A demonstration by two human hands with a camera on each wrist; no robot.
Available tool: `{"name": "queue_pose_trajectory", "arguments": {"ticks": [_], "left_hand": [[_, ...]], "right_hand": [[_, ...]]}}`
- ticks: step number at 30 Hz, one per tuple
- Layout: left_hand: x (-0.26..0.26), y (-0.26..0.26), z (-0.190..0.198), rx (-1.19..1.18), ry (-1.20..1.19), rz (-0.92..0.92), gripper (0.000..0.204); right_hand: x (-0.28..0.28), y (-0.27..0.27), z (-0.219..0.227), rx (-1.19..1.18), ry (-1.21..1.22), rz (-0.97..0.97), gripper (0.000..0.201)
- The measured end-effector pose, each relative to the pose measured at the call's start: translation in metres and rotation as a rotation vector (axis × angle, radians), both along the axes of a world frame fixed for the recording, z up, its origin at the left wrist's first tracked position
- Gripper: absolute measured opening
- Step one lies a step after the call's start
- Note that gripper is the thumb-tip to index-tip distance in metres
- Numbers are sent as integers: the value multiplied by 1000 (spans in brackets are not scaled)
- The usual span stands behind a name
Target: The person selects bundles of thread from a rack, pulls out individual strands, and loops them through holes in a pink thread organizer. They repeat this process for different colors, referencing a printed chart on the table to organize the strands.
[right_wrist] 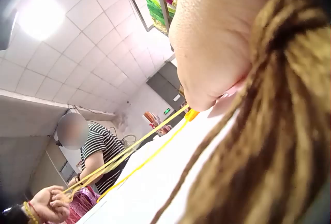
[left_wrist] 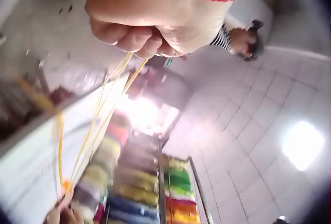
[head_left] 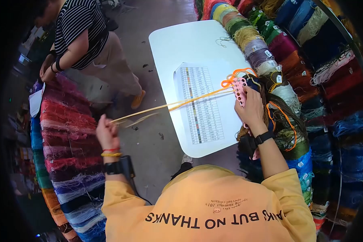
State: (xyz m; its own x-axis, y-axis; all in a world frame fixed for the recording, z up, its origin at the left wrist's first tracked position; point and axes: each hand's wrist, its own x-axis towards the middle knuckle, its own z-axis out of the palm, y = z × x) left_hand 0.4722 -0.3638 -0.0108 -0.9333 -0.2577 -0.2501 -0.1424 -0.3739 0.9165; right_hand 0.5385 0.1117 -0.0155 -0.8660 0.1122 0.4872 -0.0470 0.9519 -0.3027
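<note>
My left hand (head_left: 107, 134) is out to the left, its fingers curled round the ends of yellow threads (head_left: 149, 109). The threads run taut across the white table to my right hand (head_left: 252, 108). A second, looser strand hangs below them near my left fingers. In my right hand I grip a pink strip with punched holes (head_left: 240, 89), and orange and pale loops of thread (head_left: 229, 82) bunch at its far end. Brown skeins hang beside that hand, and a thick brown bundle (right_wrist: 258, 131) fills the right wrist view's right side. My right fingertips are partly hidden there.
A printed chart (head_left: 209, 117) with a coloured column lies on the white table (head_left: 169, 44). Racks of coloured skeins (head_left: 246, 36) line the right side, with red and purple skeins (head_left: 64, 125) at left. A person in a striped top (head_left: 82, 36) stands beyond the left rack.
</note>
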Motion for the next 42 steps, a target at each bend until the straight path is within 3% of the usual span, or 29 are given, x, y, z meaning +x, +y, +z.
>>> {"name": "queue_pose_trajectory", "arguments": {"ticks": [1,2,3,4,5,9,10,11,13,14,15,16,18,19,20,25,29,32,34,36,42], "left_hand": [[4,-32,-11,-300,25,47,23],[13,-39,-11,-986,-40,64,16],[18,-41,-9,-1669,-95,82,22],[27,-23,5,-1837,-287,72,45],[27,-24,-5,-1950,-168,66,52],[10,46,0,-1729,392,-123,52],[6,72,10,-1648,502,-161,48],[7,99,26,-1500,609,-218,47],[-10,136,20,-1360,873,-167,39],[7,165,57,-1308,944,-241,36],[29,185,91,-1272,1000,-308,37],[34,196,99,-1233,965,-379,39],[38,217,102,-1152,939,-472,39],[38,228,99,-1081,972,-509,39],[39,237,96,-1013,1000,-546,39],[53,283,90,-827,1010,-752,36],[77,310,103,-697,1019,-876,31],[88,318,100,-701,1082,-885,27],[99,318,105,-710,1057,-939,26],[102,318,103,-703,1090,-950,24],[99,325,98,-668,1156,-931,22]], "right_hand": [[0,0,0,-2,-8,-2,49],[0,0,-1,-4,-15,-6,49],[-1,1,-2,-4,-15,-18,48],[-3,1,-6,17,92,-20,41],[-2,-5,11,-29,-2,-37,28],[18,-1,57,-336,251,86,16],[37,3,92,-393,173,91,17],[50,14,112,-295,326,135,15],[111,24,198,-531,241,49,12],[139,40,222,-432,414,17,9],[171,51,249,-604,466,-28,6],[204,56,283,-669,550,-116,6],[275,73,337,-619,800,-242,8],[311,84,357,-479,913,-308,9],[344,90,378,-484,1051,-287,11],[473,128,468,-203,1358,-472,12],[517,159,522,9,1236,-811,25],[509,167,547,-31,1322,-899,31],[510,179,561,-164,1244,-964,24],[512,184,563,-254,1215,-1003,21],[516,188,549,42,1187,-1061,19]]}}
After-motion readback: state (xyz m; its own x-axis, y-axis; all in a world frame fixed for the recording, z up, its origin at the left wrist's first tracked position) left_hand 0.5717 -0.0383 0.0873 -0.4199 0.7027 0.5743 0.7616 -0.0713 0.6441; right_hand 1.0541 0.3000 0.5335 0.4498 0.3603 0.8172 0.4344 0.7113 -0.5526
